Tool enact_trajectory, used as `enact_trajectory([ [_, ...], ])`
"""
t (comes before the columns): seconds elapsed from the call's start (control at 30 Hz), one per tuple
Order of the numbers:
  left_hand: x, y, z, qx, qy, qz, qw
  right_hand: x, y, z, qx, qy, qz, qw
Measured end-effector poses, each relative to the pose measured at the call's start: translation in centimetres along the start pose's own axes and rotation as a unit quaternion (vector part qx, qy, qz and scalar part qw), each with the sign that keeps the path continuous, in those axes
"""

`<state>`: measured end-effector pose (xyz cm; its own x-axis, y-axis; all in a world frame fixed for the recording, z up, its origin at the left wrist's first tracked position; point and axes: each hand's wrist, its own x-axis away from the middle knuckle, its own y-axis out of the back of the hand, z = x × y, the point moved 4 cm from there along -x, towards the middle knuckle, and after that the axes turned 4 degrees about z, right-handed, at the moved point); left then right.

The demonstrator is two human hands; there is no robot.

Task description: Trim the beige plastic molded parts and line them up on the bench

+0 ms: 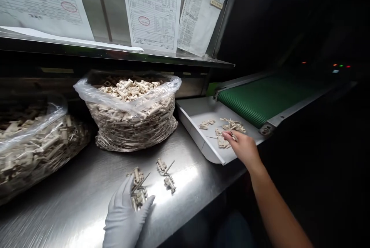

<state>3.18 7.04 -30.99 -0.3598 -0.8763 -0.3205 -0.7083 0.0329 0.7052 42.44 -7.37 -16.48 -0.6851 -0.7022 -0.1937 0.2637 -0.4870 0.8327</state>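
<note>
My left hand [124, 209], in a pale grey glove, curves its fingers and thumb around a cluster of beige moulded plastic parts [140, 198] on the metal table. A thin straight sprue sticks up from that cluster. Just right of it lies a second cluster of moulded parts [164, 172] with its own sprue. My bare right hand [241, 145] reaches over the white tray [199, 136], fingers pinched on a thin, pointed rod [212, 137] whose exact kind I cannot make out. Beneath those fingertips are several more beige parts [234, 125], partly covered by the hand.
A clear plastic bag [133, 113] heaped with beige parts stands behind my left hand. Another filled bag [37, 144] is at far left. The green conveyor belt [268, 95] ends above the tray. Printed sheets [153, 9] hang over a metal shelf [115, 49].
</note>
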Motion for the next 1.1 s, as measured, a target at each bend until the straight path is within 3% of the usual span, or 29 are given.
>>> enact_trajectory([
  [0.13,0.2,-0.7,-0.2,-0.082,-0.093,0.022,0.992,-6.0,-2.2,-2.1,0.058,-0.068,0.035,0.995],
  [0.23,0.3,-0.6,-0.1,-0.076,-0.089,0.016,0.993,-7.0,-4.3,-2.1,0.061,-0.086,0.045,0.993],
  [0.33,0.4,-0.3,-0.3,-0.056,-0.071,0.014,0.996,-7.1,-4.5,-1.9,0.043,-0.098,0.034,0.994],
  [0.47,0.6,0.2,-1.0,-0.054,-0.067,0.009,0.996,-5.9,-1.7,-0.9,-0.008,-0.093,-0.015,0.996],
  [0.53,0.7,0.3,-1.2,-0.051,-0.067,0.008,0.996,-3.6,-0.4,0.3,-0.054,-0.068,-0.047,0.995],
  [0.6,0.8,0.4,-1.3,-0.045,-0.066,0.008,0.997,0.1,-0.4,2.0,-0.117,-0.023,-0.063,0.991],
  [0.67,0.8,0.5,-1.3,-0.037,-0.063,0.008,0.997,4.4,-2.3,4.3,-0.182,0.027,-0.034,0.982],
  [0.8,0.8,0.8,-1.3,-0.018,-0.052,0.007,0.998,10.8,-10.3,8.5,-0.252,0.066,0.068,0.963],
  [0.93,0.8,1.0,-1.3,0.008,-0.037,0.0,0.999,12.6,-17.0,11.5,-0.251,0.066,0.134,0.956],
  [1.1,0.7,0.8,-1.3,0.046,-0.034,0.032,0.998,13.7,-19.7,14.4,-0.2,0.112,0.2,0.953],
])
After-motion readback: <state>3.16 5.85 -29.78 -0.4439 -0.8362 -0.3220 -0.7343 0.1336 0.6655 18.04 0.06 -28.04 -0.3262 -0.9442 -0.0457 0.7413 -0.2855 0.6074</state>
